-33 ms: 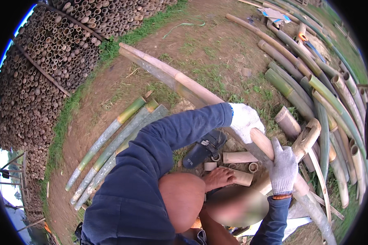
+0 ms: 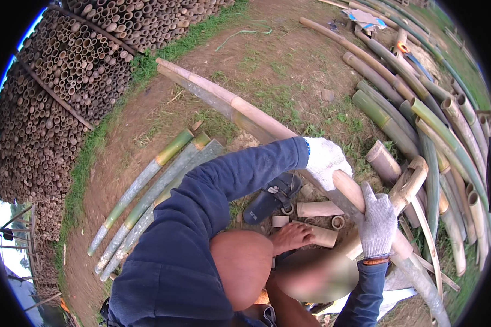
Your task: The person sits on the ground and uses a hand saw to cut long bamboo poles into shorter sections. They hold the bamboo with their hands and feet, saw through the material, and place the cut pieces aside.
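Note:
A long bamboo pole (image 2: 256, 114), pale along one side and grey-green along the other, slants from the far left to the near right. My left hand (image 2: 328, 163), in a white knit glove, is closed over it near its middle. Further down the same pole, my right hand (image 2: 378, 226), gloved in grey-white, grips it with the thumb lying along the top. Beneath, the pole crosses a thick bamboo piece (image 2: 412, 182) with an opening cut near its end. My bare foot (image 2: 293, 238) rests by short bamboo offcuts (image 2: 319, 209).
A black sandal (image 2: 273, 199) lies beyond my foot. Three green bamboo poles (image 2: 147, 188) are on the ground to the left. Many bamboo lengths (image 2: 387, 122) are piled on the right, with an orange-handled saw (image 2: 402, 48) among them. A tall bamboo stack (image 2: 65, 98) stands far left.

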A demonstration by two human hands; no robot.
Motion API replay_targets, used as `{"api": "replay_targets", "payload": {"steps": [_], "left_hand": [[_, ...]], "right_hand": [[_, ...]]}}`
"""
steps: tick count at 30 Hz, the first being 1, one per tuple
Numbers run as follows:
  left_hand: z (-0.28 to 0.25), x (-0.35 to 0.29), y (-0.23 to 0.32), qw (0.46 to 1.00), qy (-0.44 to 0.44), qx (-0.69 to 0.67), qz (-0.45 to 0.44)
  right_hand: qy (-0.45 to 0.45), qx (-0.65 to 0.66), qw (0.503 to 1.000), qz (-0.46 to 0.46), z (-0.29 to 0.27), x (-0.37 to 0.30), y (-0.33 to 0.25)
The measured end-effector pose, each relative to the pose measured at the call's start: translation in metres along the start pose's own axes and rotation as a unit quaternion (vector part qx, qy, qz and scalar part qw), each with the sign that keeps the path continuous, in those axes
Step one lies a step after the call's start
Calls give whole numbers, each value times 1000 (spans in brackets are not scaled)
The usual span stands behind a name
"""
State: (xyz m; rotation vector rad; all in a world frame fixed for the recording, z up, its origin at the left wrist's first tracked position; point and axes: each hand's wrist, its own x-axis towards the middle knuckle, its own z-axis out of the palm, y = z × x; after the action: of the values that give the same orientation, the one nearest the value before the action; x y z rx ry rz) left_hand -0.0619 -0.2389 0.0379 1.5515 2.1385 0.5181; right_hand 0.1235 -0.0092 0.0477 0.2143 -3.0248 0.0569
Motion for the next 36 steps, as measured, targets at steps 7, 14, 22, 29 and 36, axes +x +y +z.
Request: {"api": "replay_targets", "payload": {"steps": [7,14,22,29,36], "left_hand": [[20,10,-12,996,75,46,19],[44,36,-17,995,70,64,31],[54,67,-3,999,-10,36,8],[68,132,24,993,-115,5,22],[72,162,36,984,-178,5,4]], "right_hand": [[-10,40,999,10,24,1,28],[89,78,993,23,67,-26,55],[201,193,940,195,106,-130,-31],[254,578,576,518,157,-180,3],[348,666,440,491,154,-186,61]]}}
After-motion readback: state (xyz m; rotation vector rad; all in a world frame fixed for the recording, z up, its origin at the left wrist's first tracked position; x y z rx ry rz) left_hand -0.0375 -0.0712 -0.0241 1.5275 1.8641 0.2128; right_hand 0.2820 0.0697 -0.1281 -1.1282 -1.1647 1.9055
